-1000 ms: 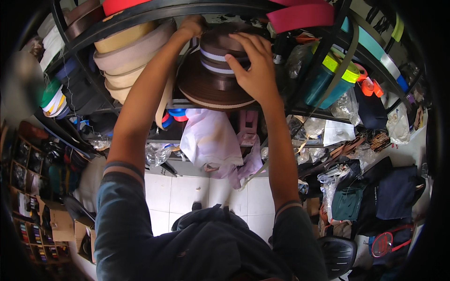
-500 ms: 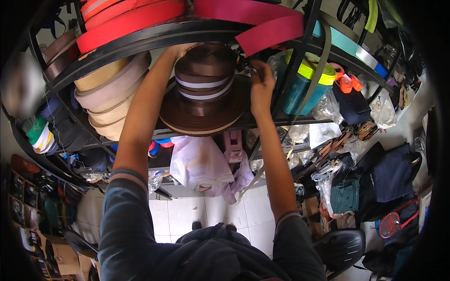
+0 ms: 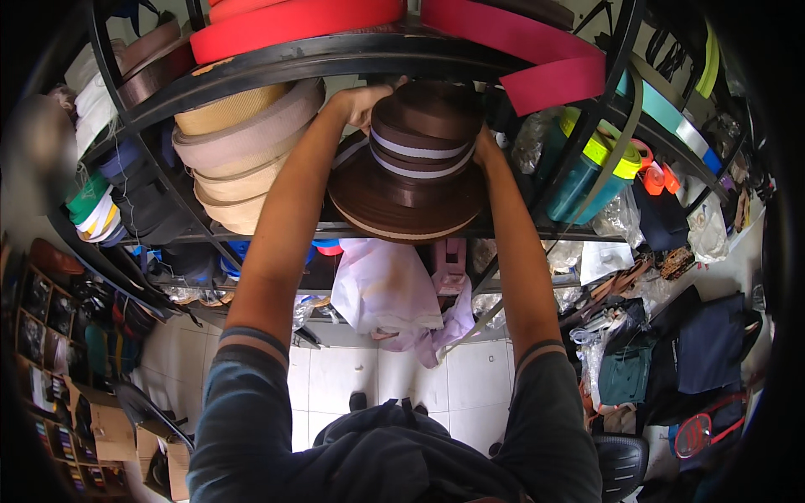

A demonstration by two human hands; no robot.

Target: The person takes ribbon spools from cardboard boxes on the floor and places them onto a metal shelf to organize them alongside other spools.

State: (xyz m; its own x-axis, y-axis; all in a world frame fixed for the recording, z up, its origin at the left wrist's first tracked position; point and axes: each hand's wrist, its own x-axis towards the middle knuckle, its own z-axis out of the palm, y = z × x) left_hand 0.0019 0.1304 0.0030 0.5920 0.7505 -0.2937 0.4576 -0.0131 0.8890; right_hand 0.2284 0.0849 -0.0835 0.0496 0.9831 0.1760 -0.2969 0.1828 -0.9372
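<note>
On the middle shelf stands a stack of brown webbing rolls point(image 3: 415, 194). A wide flat roll lies at the bottom, narrower ones sit above it, and two of these carry a white stripe. My left hand point(image 3: 366, 102) is at the far left side of the stack, its fingers bent round behind the upper rolls. At the stack's right side is my right hand point(image 3: 485, 144), against the upper rolls. Its fingers are hidden behind them.
Beige webbing rolls point(image 3: 243, 151) stand left of my left forearm. A black shelf bar point(image 3: 335, 60) runs above, bearing red rolls point(image 3: 302, 29) and a hanging magenta strap point(image 3: 545, 84). A teal tub point(image 3: 587, 189) with a yellow rim stands at right. Pale cloth point(image 3: 386, 285) hangs below.
My right hand was apart from the stack with its fingers showing; it has moved in against the stack's side. The whole view has shifted, so the shelf appears further right.
</note>
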